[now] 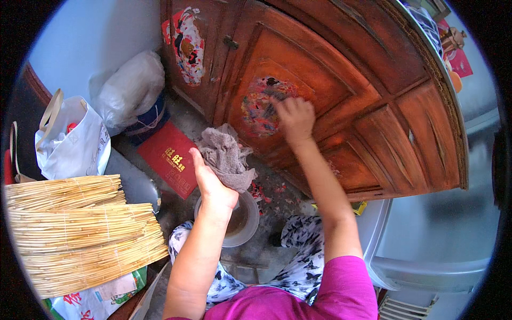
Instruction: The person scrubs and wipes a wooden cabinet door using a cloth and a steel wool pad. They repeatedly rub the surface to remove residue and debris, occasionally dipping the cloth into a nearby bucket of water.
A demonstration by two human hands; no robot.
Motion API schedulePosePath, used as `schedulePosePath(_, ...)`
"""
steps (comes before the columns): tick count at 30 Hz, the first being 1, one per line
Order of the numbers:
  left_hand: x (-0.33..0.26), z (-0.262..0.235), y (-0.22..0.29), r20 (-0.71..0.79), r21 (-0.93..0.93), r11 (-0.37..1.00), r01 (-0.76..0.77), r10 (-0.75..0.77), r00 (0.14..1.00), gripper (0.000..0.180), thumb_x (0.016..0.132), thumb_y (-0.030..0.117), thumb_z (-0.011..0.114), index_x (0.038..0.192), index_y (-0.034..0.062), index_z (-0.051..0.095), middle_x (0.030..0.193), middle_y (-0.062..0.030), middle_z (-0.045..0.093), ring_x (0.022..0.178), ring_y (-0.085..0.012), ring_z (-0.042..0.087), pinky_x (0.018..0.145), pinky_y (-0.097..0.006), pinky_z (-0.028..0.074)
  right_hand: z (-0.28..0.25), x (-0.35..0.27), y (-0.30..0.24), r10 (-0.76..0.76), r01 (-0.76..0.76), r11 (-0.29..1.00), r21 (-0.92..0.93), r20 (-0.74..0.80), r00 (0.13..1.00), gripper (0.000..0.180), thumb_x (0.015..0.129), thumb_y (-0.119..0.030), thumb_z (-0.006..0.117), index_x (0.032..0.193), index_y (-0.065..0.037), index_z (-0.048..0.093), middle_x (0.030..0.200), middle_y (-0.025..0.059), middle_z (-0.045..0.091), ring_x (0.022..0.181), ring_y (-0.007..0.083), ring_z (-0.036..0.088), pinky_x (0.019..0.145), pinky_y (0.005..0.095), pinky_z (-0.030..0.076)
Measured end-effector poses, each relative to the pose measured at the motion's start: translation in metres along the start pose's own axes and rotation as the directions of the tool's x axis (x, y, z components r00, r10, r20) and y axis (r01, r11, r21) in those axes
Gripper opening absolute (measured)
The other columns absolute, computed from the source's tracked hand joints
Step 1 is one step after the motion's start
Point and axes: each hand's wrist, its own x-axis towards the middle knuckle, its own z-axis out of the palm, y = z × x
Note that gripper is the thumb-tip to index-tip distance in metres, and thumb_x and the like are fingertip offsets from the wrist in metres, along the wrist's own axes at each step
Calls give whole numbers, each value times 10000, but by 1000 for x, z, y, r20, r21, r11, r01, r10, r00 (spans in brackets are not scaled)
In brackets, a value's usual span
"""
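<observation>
My left hand (210,181) holds a crumpled grey rag (228,157) above a small clear bowl (249,224) of murky water on the floor. My right hand (294,117) is pressed against the panel of a reddish-brown wooden cabinet door (341,69), its fingers on a torn, colourful paper sticker (262,104) in the middle of the panel. Whether something small sits between the fingers is hidden. Red paper scraps (269,191) lie on the floor below the door.
A second worn sticker (186,42) is on the left door. A red envelope-like card (172,162), a white shopping bag (72,141), a filled plastic bag (133,88) and stacked straw mats (80,229) lie at the left. A white plastic bin (426,245) stands at the right.
</observation>
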Motion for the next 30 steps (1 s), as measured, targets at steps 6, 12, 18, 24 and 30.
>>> schedulePosePath(6, -3, 6, 4, -11, -28, 999, 33, -34, 999, 525, 1010, 594, 411, 1227, 183, 655, 1132, -87, 706, 1037, -309, 656, 923, -535, 510, 49, -61, -33, -146, 114, 984, 137, 252, 957, 333, 796, -130, 613, 1098, -210, 725, 939, 26, 583, 903, 236, 568, 821, 407, 441)
schedulePosePath(12, -11, 13, 16, 13, -33, 999, -3, 3, 1000, 439, 996, 527, 507, 1213, 180, 668, 1147, -34, 710, 1046, -256, 661, 959, -470, 512, -53, 6, 10, 100, -100, 994, -42, -2, 995, 435, 715, -81, 689, 1127, -218, 718, 875, 8, 581, 860, 219, 569, 737, 392, 380)
schedulePosePath(18, -12, 17, 2, 48, -3, 996, 88, -88, 995, 428, 999, 496, 514, 1252, 183, 658, 1181, -8, 707, 1090, -234, 653, 1003, -444, 491, 0, -25, -7, 59, -57, 998, -24, 134, 989, 331, 752, -110, 678, 1067, -209, 714, 905, 15, 572, 891, 219, 570, 795, 388, 408)
schedulePosePath(24, -3, 3, 1, 64, -3, 999, 40, -39, 997, 418, 1012, 505, 480, 1224, 193, 660, 1143, -5, 710, 1052, -228, 664, 964, -444, 510, 28, -21, -30, -69, 62, 997, 43, 160, 985, 315, 790, -142, 630, 1083, -218, 717, 877, 18, 541, 891, 218, 564, 817, 391, 421)
schedulePosePath(30, -8, 10, 8, 18, -72, 997, 3, -2, 1000, 401, 1023, 486, 469, 1209, 192, 666, 1110, -9, 717, 1012, -228, 673, 936, -443, 528, -66, 8, 20, 7, 3, 990, -141, 71, 997, 214, 804, -155, 656, 1007, -190, 715, 839, -1, 564, 845, 198, 569, 780, 388, 368)
